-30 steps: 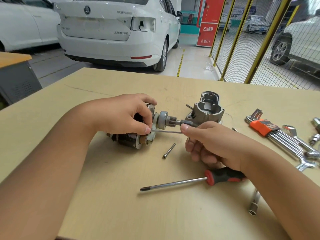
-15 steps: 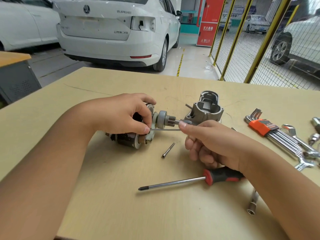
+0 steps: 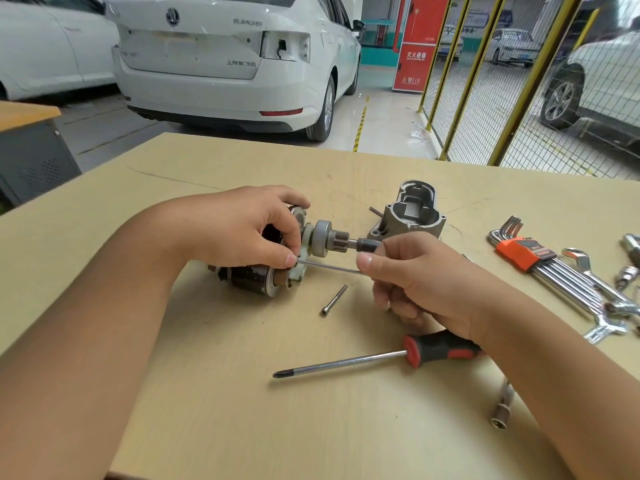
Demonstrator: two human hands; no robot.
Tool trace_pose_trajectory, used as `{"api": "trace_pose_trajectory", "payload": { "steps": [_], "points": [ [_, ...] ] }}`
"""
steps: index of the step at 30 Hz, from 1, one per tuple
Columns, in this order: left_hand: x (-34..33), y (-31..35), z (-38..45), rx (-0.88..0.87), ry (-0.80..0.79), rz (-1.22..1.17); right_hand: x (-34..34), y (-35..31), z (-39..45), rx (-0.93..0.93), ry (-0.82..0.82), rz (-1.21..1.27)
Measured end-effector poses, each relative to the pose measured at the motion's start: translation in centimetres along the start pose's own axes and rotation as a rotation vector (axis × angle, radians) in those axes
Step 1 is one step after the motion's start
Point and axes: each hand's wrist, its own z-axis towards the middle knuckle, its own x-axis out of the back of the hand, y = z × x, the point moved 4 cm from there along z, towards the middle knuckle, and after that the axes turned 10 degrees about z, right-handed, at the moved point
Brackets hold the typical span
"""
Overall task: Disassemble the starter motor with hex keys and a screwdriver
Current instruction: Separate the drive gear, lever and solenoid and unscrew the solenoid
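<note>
The starter motor body [image 3: 252, 280] lies on its side on the table, its pinion gear and shaft [image 3: 332, 237] pointing right. My left hand [image 3: 242, 226] grips the motor from above, thumb pressed at the white end plate. My right hand [image 3: 419, 275] pinches a long thin bolt [image 3: 329, 267] that runs from the end plate to my fingertips. The removed aluminium nose housing [image 3: 410, 216] stands behind my right hand. A red-and-black screwdriver [image 3: 381, 356] lies near my right wrist.
A loose bolt [image 3: 334, 299] lies just below the motor. A hex key set in an orange holder [image 3: 533, 261] and wrenches [image 3: 602, 323] lie at the right. A socket extension [image 3: 502, 407] rests by my right forearm. A small dark hex key [image 3: 375, 212] lies behind the housing.
My right hand has drawn slightly to the right, and more of the long bolt shows between the end plate and my fingertips. My left hand stays on the motor.
</note>
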Motion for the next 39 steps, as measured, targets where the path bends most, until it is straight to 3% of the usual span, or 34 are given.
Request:
{"api": "trace_pose_trajectory", "payload": {
  "steps": [3, 5, 7, 9, 12, 20, 34, 39],
  "points": [
    [0.0, -0.1, 0.0, -0.001, -0.005, 0.002, 0.2, -1.3, -0.1, 0.308, 0.077, -0.264],
    [0.0, -0.1, -0.1, -0.004, -0.011, 0.000, 0.1, -1.8, -0.3, 0.419, 0.086, -0.329],
    [0.0, -0.1, -0.2, -0.004, -0.013, -0.002, 0.0, -1.5, -0.3, 0.324, 0.048, -0.160],
    [0.0, -0.1, -0.2, -0.001, -0.012, -0.002, -0.4, -0.8, -0.1, 0.091, -0.027, 0.015],
    [0.1, 0.0, -0.2, 0.001, -0.012, -0.003, -0.3, 0.1, -0.1, -0.147, -0.102, 0.067],
    [0.2, 0.1, -0.4, 0.002, -0.014, -0.009, 0.1, 0.6, -0.3, -0.314, -0.164, 0.104],
    [0.1, 0.0, -0.3, 0.006, -0.025, -0.008, 0.1, 0.2, -0.3, -0.086, -0.263, 0.160],
    [0.1, 0.0, -0.4, -0.005, -0.029, -0.003, -0.1, -0.7, -0.3, 0.235, -0.083, -0.198]
  ]
}}
